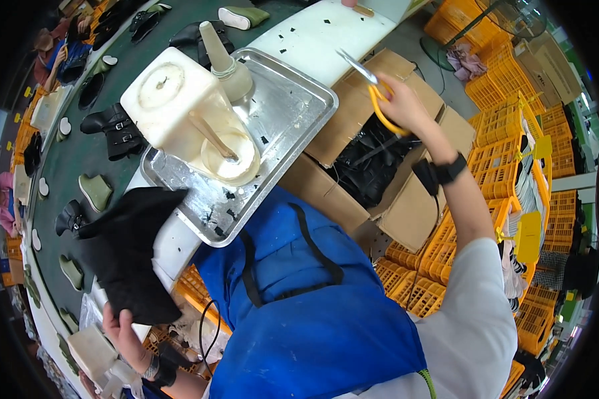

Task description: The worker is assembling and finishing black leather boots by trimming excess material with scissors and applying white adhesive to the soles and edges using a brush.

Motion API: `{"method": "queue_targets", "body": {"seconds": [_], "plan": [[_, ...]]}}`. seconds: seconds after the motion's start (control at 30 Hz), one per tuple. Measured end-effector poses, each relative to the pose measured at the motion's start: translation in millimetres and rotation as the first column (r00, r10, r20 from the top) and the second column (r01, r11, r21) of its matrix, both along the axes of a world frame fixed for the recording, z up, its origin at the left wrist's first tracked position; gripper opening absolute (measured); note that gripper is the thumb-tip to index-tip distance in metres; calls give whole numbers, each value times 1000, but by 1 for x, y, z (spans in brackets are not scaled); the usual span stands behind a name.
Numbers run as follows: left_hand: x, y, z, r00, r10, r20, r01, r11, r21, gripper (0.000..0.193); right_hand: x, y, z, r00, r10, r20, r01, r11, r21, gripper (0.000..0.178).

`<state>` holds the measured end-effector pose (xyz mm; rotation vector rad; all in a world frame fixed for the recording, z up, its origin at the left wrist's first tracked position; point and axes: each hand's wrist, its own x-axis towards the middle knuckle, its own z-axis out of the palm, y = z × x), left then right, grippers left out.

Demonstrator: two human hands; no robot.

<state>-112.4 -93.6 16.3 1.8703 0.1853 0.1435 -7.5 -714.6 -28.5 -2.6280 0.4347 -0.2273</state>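
Note:
At the left, my left hand [128, 336] holds the lower end of a black boot upper [130, 249], a soft piece that looks like a tall boot shaft. Part of the hand is hidden behind it. The upper's far end reaches the near corner of a metal tray [283, 83]. My right hand [402, 103], raised over an open carton, grips scissors [378, 110] by their yellow handles. Their blades point up and left, away from the black piece. On the tray stand a white plastic container [173, 86] with a brush [209, 136] in its cut opening and a cone-topped pot [229, 73].
Black boots fill the cardboard carton [353, 159] to the right of the tray. A green conveyor [123, 179] carrying black boots and green shoe uppers curves along the left. Orange crates [499, 166] are stacked at the right. Small black scraps lie on the white tabletop [313, 40].

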Motion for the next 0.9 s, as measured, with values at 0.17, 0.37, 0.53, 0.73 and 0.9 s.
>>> {"method": "queue_targets", "body": {"seconds": [0.17,0.37,0.53,0.73,0.9], "plan": [[-12,40,-17,962,207,178,-271,805,527,32,125,-15,-39,990,139,0,-134,957,-255,52],[-13,60,-79,957,110,269,-286,184,940,33,164,-11,-82,973,192,-127,-220,939,-263,53],[-20,62,-120,992,123,-12,-4,126,992,54,92,-37,-92,920,-44,389,38,999,25,30],[-2,38,-103,966,219,-139,110,140,984,56,-63,-53,-214,819,156,-552,-87,985,150,29],[22,-23,-52,984,100,-145,118,237,964,48,-106,21,-250,695,-77,-715,-61,984,-165,55]]}}
